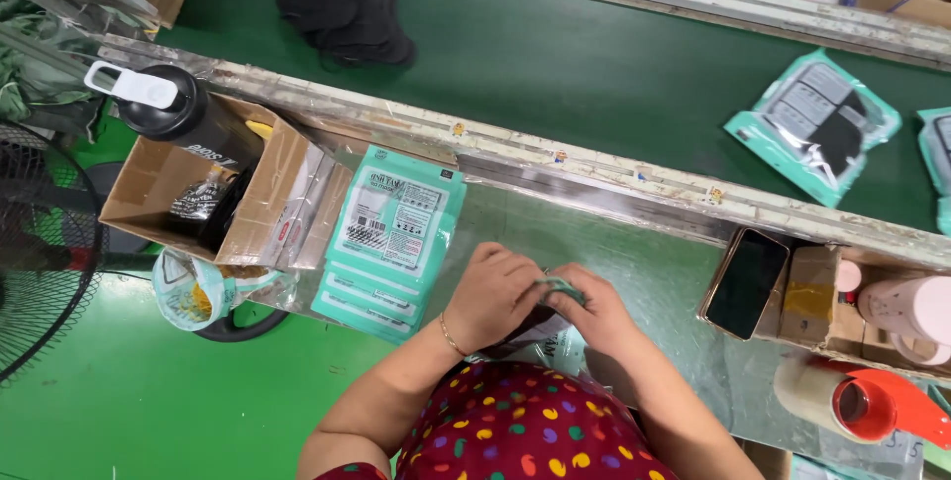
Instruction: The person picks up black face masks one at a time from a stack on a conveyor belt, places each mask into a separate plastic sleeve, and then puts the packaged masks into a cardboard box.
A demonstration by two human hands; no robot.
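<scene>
Mask packet (558, 292), teal and clear plastic, sits pinched between both hands at the near edge of the worktop (674, 282).

Beyond the worktop runs a green conveyor belt (555, 54) carrying a pile of black masks (347, 12) and a filled teal packet (814, 125). A cardboard box (267, 205) at the left holds a black bottle (183, 113), with a stack of teal packets (391, 242) just beside it. A roll of tape (842, 403) lies at the right, near a phone (745, 284). The left hand (492, 294) curls over the packet's left end, fingers closed on it; the right hand (594, 310) grips its right end, fingers bent shut around the plastic.
</scene>
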